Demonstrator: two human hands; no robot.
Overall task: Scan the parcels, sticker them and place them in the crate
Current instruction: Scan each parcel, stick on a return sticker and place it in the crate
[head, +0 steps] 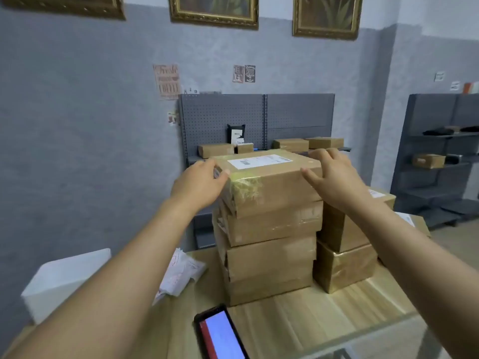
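Both hands are holding the top parcel on a tall stack of brown boxes: the left hand is gripping its left end and the right hand is curling over its right end. The stack is sitting on a wooden table, with a phone lying near the front edge and a white bin standing at the left.
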